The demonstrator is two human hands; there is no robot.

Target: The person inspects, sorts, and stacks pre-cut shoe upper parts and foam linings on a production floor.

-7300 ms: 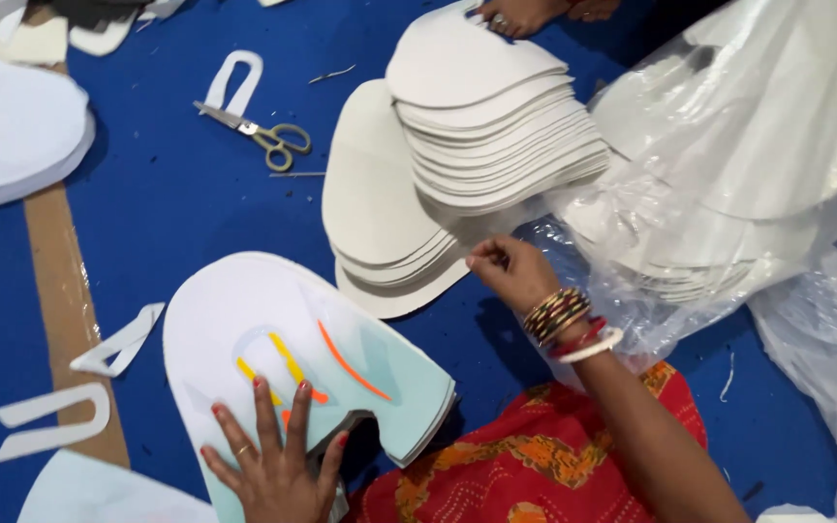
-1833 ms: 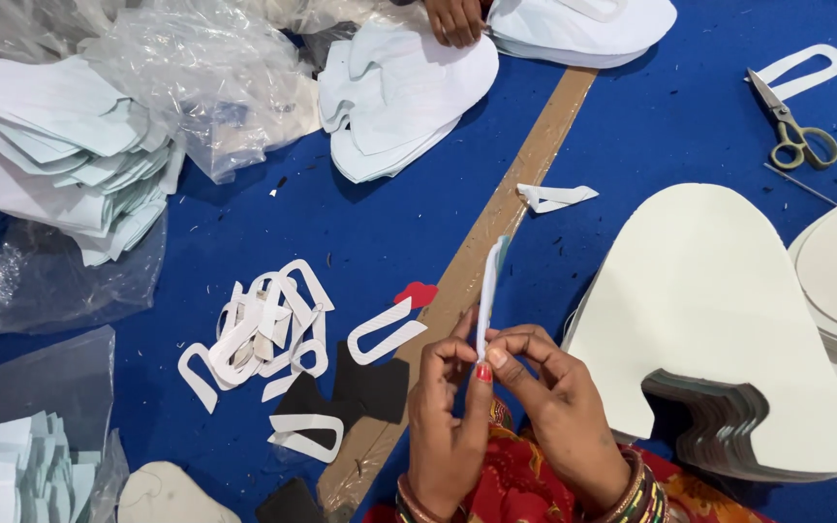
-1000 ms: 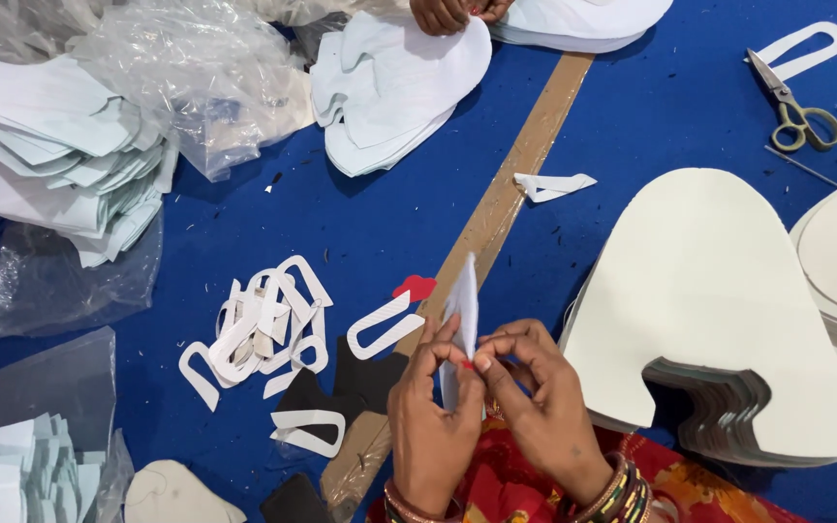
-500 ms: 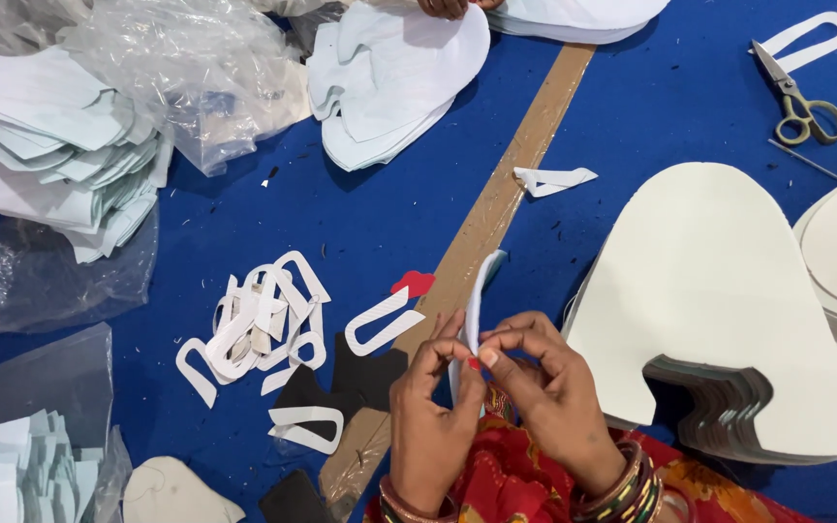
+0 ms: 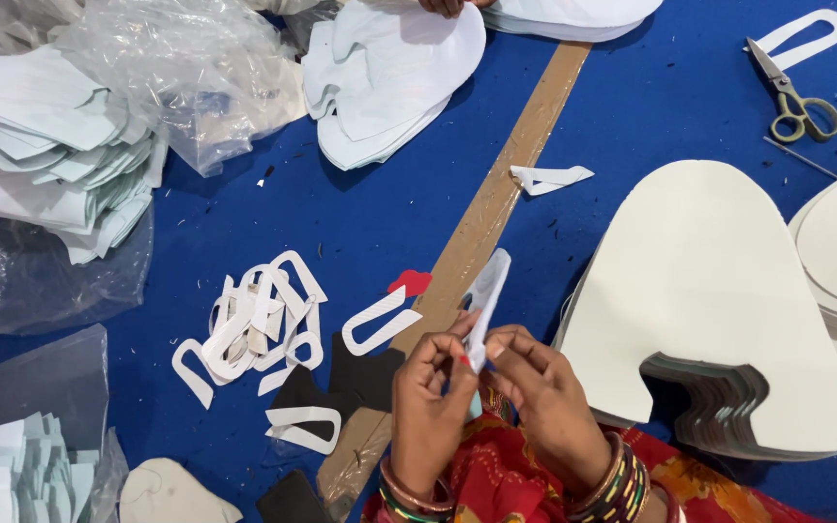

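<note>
Lower centre of frame: left hand [image 5: 430, 407] and right hand [image 5: 546, 407] both pinched thin white cut-out strip [image 5: 483, 305], apparently peeling it apart. Next needed steady, fine grip.

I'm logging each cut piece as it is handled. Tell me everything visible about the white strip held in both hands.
The white strip is a thin, flat, narrow cut-out with rounded ends and a slot near its upper part; it looks like card or foam sheet. It stands nearly upright, leaning slightly right, above the brown tape line. The left hand and right hand pinch its lower end with their fingertips. Its lower edge is hidden.
</note>
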